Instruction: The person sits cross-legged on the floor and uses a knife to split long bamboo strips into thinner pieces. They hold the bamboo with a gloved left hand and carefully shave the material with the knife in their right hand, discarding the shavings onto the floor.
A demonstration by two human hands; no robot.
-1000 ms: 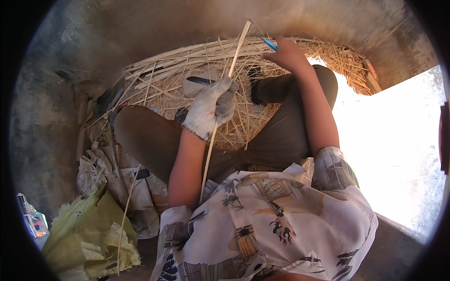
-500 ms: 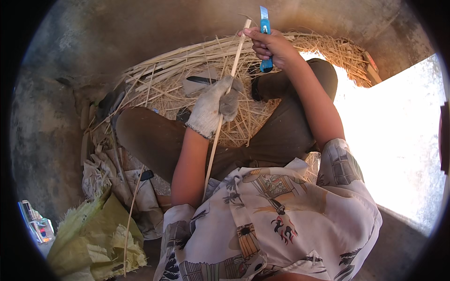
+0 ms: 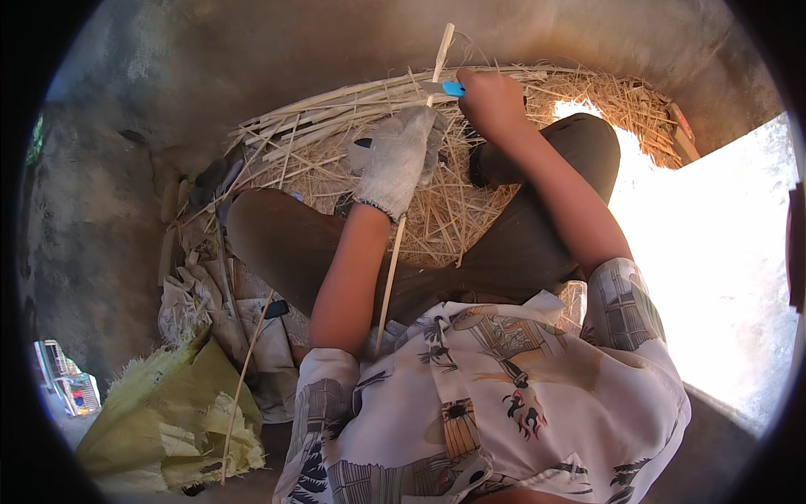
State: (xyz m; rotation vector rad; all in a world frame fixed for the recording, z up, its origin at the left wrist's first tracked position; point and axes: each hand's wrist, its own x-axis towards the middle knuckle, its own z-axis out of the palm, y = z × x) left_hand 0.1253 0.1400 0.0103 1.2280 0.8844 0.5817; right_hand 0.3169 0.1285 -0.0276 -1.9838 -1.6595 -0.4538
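Note:
A long pale strip of split wood or bamboo runs from my lap up past my left hand, leaning slightly right toward the wall. My left hand, in a greyish-white knit glove, is closed around it. In my bare right hand is a blue utility knife, gripped in a fist that hides most of the handle. Its blade points left and lies across the strip just above the glove; whether it bites into the wood cannot be made out. A thin curled shaving hangs near the strip's upper end.
Loose strips and straw-like shavings cover the floor between my crossed legs and the curved wall. A yellow-green woven sack and crumpled cloth lie at the lower left. Strong light falls at the right.
My right hand has turned and come down, swinging the knife from upright to pointing left across the strip. My left hand stays closed on the strip. The whole view has shifted slightly.

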